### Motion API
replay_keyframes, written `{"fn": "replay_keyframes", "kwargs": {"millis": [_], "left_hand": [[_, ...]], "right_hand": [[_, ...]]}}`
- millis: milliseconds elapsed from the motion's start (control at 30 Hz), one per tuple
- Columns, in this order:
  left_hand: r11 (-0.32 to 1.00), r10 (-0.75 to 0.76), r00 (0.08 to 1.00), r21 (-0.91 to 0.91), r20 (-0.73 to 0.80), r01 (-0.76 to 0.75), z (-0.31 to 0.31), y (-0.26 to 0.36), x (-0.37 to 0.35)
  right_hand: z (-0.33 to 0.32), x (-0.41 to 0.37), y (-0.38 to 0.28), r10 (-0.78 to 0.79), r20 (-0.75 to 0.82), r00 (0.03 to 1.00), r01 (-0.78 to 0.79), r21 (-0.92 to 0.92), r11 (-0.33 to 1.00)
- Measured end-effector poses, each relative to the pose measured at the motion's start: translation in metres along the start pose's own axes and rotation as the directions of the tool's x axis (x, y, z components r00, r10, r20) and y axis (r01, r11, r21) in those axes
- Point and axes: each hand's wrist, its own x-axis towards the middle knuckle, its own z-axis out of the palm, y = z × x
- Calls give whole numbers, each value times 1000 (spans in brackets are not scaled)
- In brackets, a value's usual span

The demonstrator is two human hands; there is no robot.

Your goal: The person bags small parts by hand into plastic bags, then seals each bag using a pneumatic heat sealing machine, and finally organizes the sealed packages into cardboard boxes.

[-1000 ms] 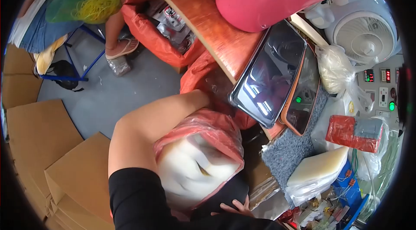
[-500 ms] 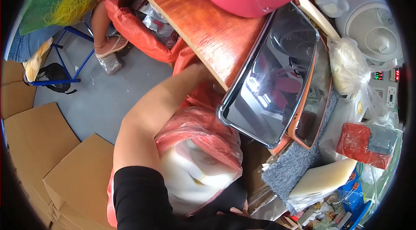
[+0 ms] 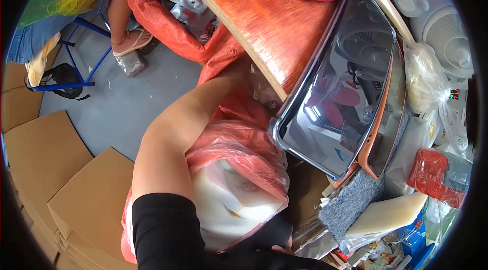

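Note:
My left arm, in a black sleeve, reaches up past a red plastic bag [image 3: 244, 143] that holds white, smooth-looking material [image 3: 218, 209]. The forearm ends in shadow beneath the wooden tabletop [image 3: 264, 10], beside a clear plastic wrapping [image 3: 262, 89]; the fingers of my left hand are hidden there. At the bottom edge, only a sliver of my right hand [image 3: 284, 247] shows against dark cloth, near the bag's lower right side. What it holds, if anything, cannot be seen.
A dark glossy tray [image 3: 330, 102] overhangs the table's right edge. Another red bag [image 3: 157, 23] holds silvery packets. Cardboard [image 3: 40, 143] lies left. A person's sandalled foot [image 3: 133, 41] is near a blue stool frame [image 3: 76, 84]. Grey felt [image 3: 351, 204] and a wrapped red block [image 3: 429, 173] are right.
The view has shifted, so the table, tray and pink object sit further right and slightly differently angled. My left forearm still reaches beneath the table, and my right hand remains at the bottom edge.

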Motion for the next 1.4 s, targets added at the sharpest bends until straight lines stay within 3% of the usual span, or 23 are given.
{"fn": "replay_keyframes", "kwargs": {"millis": [1400], "left_hand": [[879,-287,928,-319,239,354,-4,-11,6]], "right_hand": [[40,0,18,22,-177,984,-3,110,994]]}}
